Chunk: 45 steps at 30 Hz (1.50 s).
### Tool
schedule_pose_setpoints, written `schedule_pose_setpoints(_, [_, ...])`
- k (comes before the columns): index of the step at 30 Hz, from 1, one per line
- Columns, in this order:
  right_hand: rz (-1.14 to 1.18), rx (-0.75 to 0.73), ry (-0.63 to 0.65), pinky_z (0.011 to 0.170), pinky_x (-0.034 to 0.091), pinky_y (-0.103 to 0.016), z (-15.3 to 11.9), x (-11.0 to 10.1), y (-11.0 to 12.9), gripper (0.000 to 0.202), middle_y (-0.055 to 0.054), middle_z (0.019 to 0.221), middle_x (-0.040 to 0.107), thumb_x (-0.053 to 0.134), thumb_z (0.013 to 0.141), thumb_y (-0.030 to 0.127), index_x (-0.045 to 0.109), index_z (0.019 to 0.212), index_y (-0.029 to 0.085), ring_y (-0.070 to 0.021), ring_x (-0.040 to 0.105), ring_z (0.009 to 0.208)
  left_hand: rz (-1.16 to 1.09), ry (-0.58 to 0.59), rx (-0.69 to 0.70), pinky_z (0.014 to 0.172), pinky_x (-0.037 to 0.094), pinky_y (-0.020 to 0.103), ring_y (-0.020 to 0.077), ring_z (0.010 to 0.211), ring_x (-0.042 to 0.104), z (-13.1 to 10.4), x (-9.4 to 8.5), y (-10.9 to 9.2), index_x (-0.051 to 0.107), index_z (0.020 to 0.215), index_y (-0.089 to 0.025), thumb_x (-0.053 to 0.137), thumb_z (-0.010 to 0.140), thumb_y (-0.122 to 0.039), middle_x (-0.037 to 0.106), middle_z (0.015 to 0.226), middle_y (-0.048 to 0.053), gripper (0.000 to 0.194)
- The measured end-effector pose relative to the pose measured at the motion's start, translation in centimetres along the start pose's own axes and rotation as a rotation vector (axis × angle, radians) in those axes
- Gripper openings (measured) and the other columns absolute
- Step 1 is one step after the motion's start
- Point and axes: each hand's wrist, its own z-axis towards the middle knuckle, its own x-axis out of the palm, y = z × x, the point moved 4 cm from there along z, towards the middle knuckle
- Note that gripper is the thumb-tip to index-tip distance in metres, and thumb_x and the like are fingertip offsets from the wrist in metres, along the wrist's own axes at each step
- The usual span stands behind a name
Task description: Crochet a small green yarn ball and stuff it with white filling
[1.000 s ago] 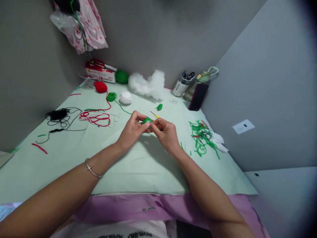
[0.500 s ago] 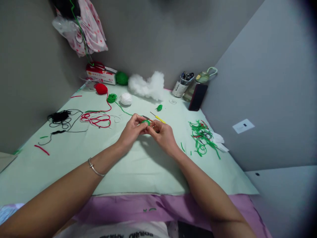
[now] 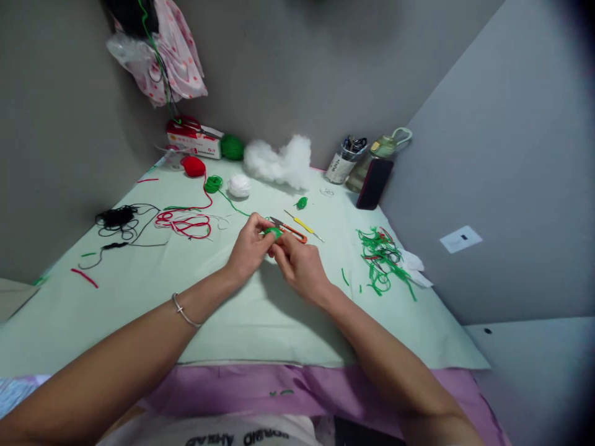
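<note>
So the small green piece (image 3: 273, 232) is up over the middle of the table (image 3: 279, 310), pinched in the fingers of the left hand (image 3: 248, 248), with the right hand (image 3: 300, 266) bunched right against it; the two hands meet there, though whether the right fingertips actually grip it I can't tell. Just past the fingers lie orange-handled snips (image 3: 295, 233), partly hidden, and a yellow-handled hook (image 3: 304, 224) beside them; a little green bit (image 3: 302, 203) sits behind those. Going left there's a white ball (image 3: 238, 186), a green coil (image 3: 214, 184) and a red-and-white yarn tangle (image 3: 186, 224), with black yarn (image 3: 116, 217) out near the left edge; to the right, a heap of green scraps (image 3: 383, 260) hugs the right edge, and a phone (image 3: 374, 184) leans up behind it. Fluffy white stuffing (image 3: 279, 162) lines the back; the roomiest bare cloth is the front strip, between and under the forearms.
</note>
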Motion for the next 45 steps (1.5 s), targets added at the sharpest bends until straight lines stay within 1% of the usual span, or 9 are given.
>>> schedule_pose_setpoints(6, [-0.117,0.095,-0.104,0.06,0.026,-0.027,0.7,-0.8,-1.1,0.015,0.005,0.06,0.053,0.059,0.089,0.033,0.058,0.078,0.023,-0.0111,0.034,0.054,-0.008,0.068,-0.121,0.058,0.052,0.025,0.0123,0.055,0.062,0.0,-0.1,0.1,0.053,0.082,-0.021,0.071,0.078,-0.021,0.064,0.062,-0.005,0.018])
schedule_pose_setpoints(13, [0.177,0.226,-0.113,0.056,0.026,-0.025,1.4,-1.6,-2.9,0.027,0.005,0.055,0.048,0.062,0.088,0.042,0.056,0.07,0.022,-0.0106,0.035,0.055,-0.044,0.109,-0.087,0.083,0.061,0.036,0.0113,0.069,0.064,-0.6,0.5,-0.5,0.056,0.092,-0.02,0.079,0.08,-0.034,0.066,0.075,-0.004,0.03])
schedule_pose_setpoints(16, [0.192,0.196,-0.091,0.057,0.027,-0.025,1.1,-1.5,-2.3,0.026,0.006,0.054,0.046,0.058,0.09,0.039,0.054,0.071,0.022,-0.0108,0.035,0.054,-0.032,0.105,-0.071,0.076,0.063,0.037,0.0106,0.06,0.057,-0.5,0.5,-0.2,0.053,0.092,-0.021,0.078,0.08,-0.035,0.057,0.064,-0.009,0.031])
schedule_pose_setpoints(21, [0.085,0.057,-0.058,0.061,0.03,-0.027,0.2,-0.5,-0.3,0.017,0.004,0.061,0.052,0.05,0.092,0.031,0.055,0.079,0.022,-0.0117,0.04,0.056,0.029,0.024,0.01,0.054,0.052,0.024,0.0104,0.057,0.054,0.1,-0.1,0.5,0.053,0.086,-0.021,0.076,0.076,-0.024,0.056,0.067,-0.007,0.025])
schedule_pose_setpoints(24, [0.252,0.101,-0.048,0.061,0.033,-0.027,0.4,0.0,-0.4,0.022,0.002,0.064,0.056,0.052,0.092,0.036,0.057,0.076,0.022,-0.0125,0.044,0.058,0.049,-0.022,0.104,0.056,0.05,0.022,0.01,0.063,0.057,0.0,-0.1,0.3,0.052,0.086,-0.021,0.075,0.075,-0.018,0.057,0.076,-0.006,0.026])
schedule_pose_setpoints(29, [0.585,0.198,-0.094,0.058,0.035,-0.026,1.3,-0.2,-1.7,0.042,0.0,0.065,0.063,0.064,0.087,0.057,0.055,0.066,0.021,-0.0115,0.045,0.058,0.03,0.018,0.182,0.066,0.055,0.026,0.0098,0.069,0.062,-0.8,0.5,-0.5,0.051,0.094,-0.022,0.075,0.081,-0.025,0.061,0.09,-0.003,0.028])
schedule_pose_setpoints(34, [0.291,0.165,-0.204,0.056,0.028,-0.026,1.1,-1.2,-2.3,0.039,0.005,0.054,0.05,0.066,0.088,0.051,0.056,0.065,0.021,-0.0104,0.035,0.054,0.014,0.095,0.131,0.074,0.058,0.03,0.0118,0.074,0.066,-1.1,0.5,-0.9,0.053,0.096,-0.021,0.076,0.084,-0.036,0.065,0.093,0.0,0.03])
schedule_pose_setpoints(41, [0.115,-0.003,0.0,0.061,0.032,-0.027,0.2,-1.1,-0.2,0.022,0.002,0.069,0.062,0.049,0.098,0.032,0.062,0.084,0.021,-0.0117,0.043,0.057,0.036,0.071,0.042,0.06,0.048,0.024,0.0087,0.059,0.055,-0.2,-0.2,-0.6,0.054,0.086,-0.021,0.078,0.078,-0.029,0.06,0.076,-0.005,0.027])
schedule_pose_setpoints(45, [0.124,0.017,0.047,0.06,0.029,-0.027,-0.1,0.0,0.3,0.017,0.004,0.063,0.05,0.048,0.096,0.029,0.057,0.083,0.022,-0.0128,0.039,0.056,0.053,0.012,0.039,0.056,0.041,0.022,0.0096,0.059,0.052,0.3,-0.5,-0.1,0.054,0.079,-0.021,0.079,0.069,-0.017,0.056,0.071,-0.007,0.026])
